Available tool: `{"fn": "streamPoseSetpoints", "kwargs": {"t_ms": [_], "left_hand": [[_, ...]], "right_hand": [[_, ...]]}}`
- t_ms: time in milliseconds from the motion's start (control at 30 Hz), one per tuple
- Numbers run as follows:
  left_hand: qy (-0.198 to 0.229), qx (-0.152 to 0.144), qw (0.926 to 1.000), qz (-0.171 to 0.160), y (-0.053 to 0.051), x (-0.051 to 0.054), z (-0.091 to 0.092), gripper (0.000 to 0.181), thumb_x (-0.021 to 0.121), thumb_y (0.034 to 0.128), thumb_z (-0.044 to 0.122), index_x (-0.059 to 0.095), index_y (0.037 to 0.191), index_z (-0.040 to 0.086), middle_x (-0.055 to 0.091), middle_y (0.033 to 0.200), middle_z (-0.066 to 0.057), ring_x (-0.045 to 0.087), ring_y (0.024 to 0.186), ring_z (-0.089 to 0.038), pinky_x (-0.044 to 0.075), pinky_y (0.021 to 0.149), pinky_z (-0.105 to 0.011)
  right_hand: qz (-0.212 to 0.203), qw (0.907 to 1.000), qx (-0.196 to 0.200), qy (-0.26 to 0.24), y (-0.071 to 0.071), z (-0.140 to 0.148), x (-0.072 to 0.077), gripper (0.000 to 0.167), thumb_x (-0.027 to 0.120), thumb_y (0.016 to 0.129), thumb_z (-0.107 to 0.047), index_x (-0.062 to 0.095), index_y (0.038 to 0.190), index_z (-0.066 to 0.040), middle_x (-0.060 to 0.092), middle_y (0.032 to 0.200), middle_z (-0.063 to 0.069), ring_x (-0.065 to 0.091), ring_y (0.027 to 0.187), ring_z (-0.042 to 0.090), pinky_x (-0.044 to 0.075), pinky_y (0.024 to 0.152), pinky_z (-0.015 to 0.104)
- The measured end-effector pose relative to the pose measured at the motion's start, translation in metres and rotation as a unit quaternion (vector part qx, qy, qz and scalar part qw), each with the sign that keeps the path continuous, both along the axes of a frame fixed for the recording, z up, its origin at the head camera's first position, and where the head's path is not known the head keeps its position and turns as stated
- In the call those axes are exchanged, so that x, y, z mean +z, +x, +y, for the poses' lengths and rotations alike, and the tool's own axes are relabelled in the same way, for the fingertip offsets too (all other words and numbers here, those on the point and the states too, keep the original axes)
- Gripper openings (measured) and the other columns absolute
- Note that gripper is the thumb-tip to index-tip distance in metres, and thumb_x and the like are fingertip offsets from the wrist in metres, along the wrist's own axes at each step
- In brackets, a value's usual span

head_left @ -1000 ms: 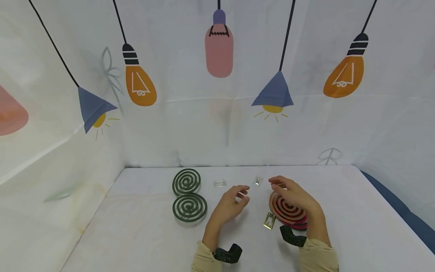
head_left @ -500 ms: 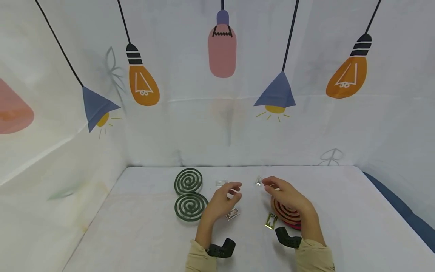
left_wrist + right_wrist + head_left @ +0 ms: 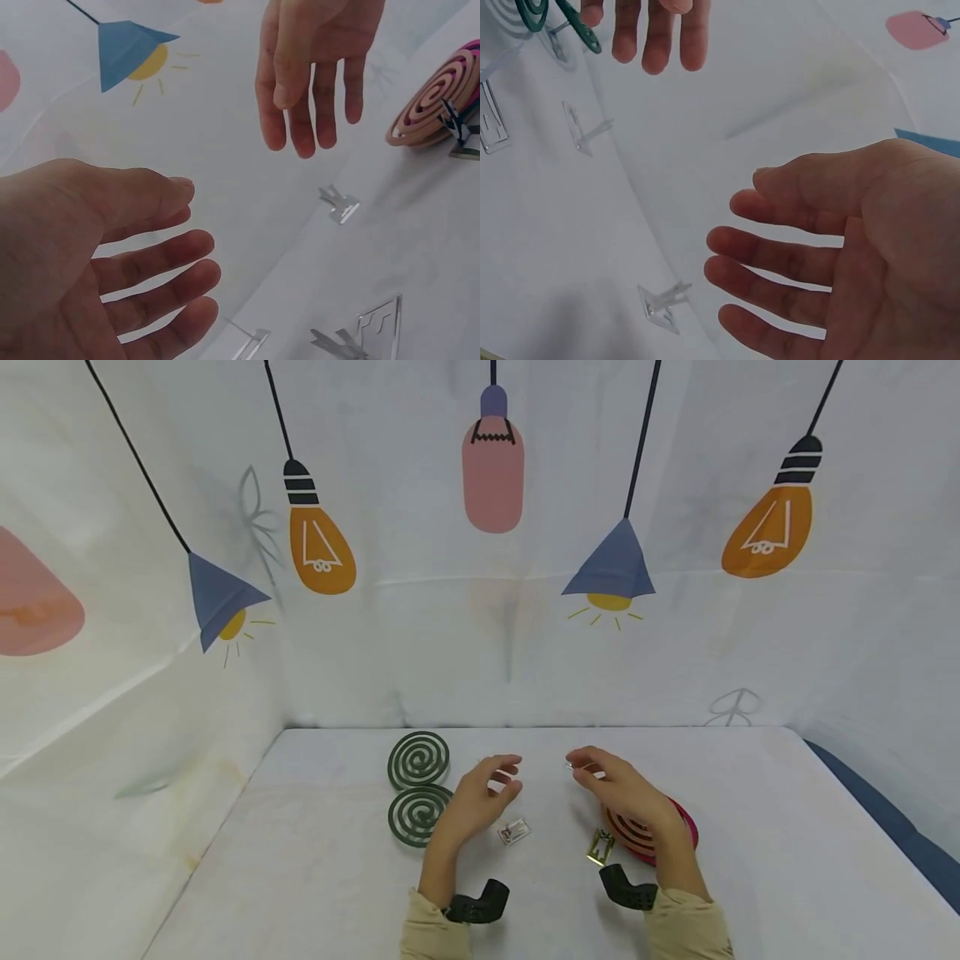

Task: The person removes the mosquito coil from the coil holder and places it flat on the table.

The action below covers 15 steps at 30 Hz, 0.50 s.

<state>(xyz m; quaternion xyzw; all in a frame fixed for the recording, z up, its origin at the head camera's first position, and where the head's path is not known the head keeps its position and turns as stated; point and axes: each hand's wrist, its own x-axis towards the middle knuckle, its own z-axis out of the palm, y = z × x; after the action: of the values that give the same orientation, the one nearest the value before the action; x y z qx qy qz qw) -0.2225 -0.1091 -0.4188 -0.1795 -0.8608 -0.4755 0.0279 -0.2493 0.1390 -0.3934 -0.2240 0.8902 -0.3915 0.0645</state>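
My left hand [image 3: 478, 797] hovers with fingers relaxed and apart, holding nothing, partly in front of the lower green mosquito coil [image 3: 411, 818]. Another green coil [image 3: 418, 758] lies behind it. A silver mosquito coil stand [image 3: 514, 832] lies right of my left wrist. My right hand [image 3: 621, 785], also loose-fingered and holding nothing, is above a brown mosquito coil [image 3: 626, 833] that overlaps a red coil [image 3: 690, 827]. Beside these lies a gold coil stand [image 3: 600, 847]. Two more silver stands, one [image 3: 577, 129] and another [image 3: 660, 307], show in the right wrist view; my hands mostly hide them from the head view.
Everything lies on a white table [image 3: 315, 860]. A white sheet [image 3: 420, 652] printed with lamps hangs behind and to the left. Each wrist wears a black camera mount, the left one [image 3: 480, 903] and the right one [image 3: 627, 888]. Dark blue fabric [image 3: 870, 802] shows beyond the right edge.
Both hands have drifted left in the head view. The silver stand by my left wrist has come into sight, while the two back stands became mostly covered. No object was moved.
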Motion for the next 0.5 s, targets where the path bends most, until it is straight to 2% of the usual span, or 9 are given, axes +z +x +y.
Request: {"fn": "streamPoseSetpoints", "kwargs": {"t_ms": [233, 500], "left_hand": [[0.004, 0.008, 0.9999, -0.007, 0.003, 0.007, -0.019, 0.038, 0.060, 0.0928, 0.024, 0.055, 0.129, 0.013, 0.062, 0.116, -0.007, 0.059, 0.106, -0.022, 0.049, 0.081, -0.028], [0.007, 0.014, 0.9998, -0.011, 0.005, 0.008, -0.028, 0.039, 0.060, 0.0925, 0.024, 0.054, 0.129, 0.014, 0.062, 0.118, -0.010, 0.059, 0.107, -0.019, 0.048, 0.081, -0.028]], "right_hand": [[-0.016, 0.9998, 0.010, -0.002, 0.002, -0.012, 0.002, 0.033, 0.051, 0.097, -0.027, 0.053, 0.125, -0.010, 0.059, 0.125, 0.007, 0.054, 0.116, 0.025, 0.044, 0.098, 0.047], [-0.002, 0.9999, 0.017, 0.000, 0.003, -0.021, 0.000, 0.031, 0.053, 0.097, -0.024, 0.054, 0.123, -0.009, 0.061, 0.118, 0.008, 0.056, 0.111, 0.024, 0.047, 0.092, 0.042]]}}
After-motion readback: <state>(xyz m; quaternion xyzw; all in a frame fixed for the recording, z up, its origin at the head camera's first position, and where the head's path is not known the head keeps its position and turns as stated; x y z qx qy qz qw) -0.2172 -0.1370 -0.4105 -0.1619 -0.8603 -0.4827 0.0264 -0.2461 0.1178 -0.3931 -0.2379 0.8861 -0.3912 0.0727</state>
